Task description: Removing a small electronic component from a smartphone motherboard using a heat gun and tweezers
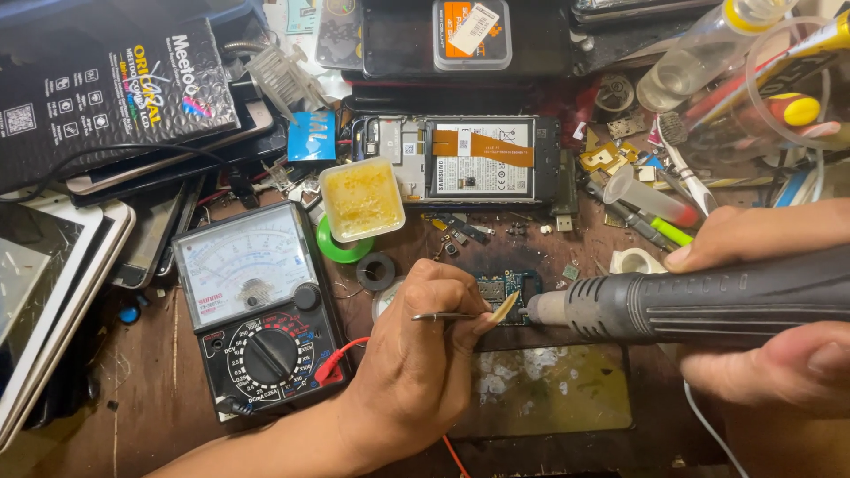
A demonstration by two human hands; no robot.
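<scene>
My left hand [416, 354] is closed on thin metal tweezers [447, 316], whose tips point right beside a small blue circuit board [501, 288] lying on the brown bench. My right hand [779, 301] grips the dark ribbed handle of a hot-air tool [699, 301]. Its pale nozzle [547, 308] sits just right of the board, almost touching its edge. My left thumb partly hides the board's lower part.
An analog multimeter [257, 310] with a red lead lies at the left. Behind the board are an opened phone [465, 159], a tub of yellow flux [361, 199] and tape rolls [376, 270]. Stacked phones and screens [53, 274] crowd the left; tools and bottles [699, 53] crowd the right.
</scene>
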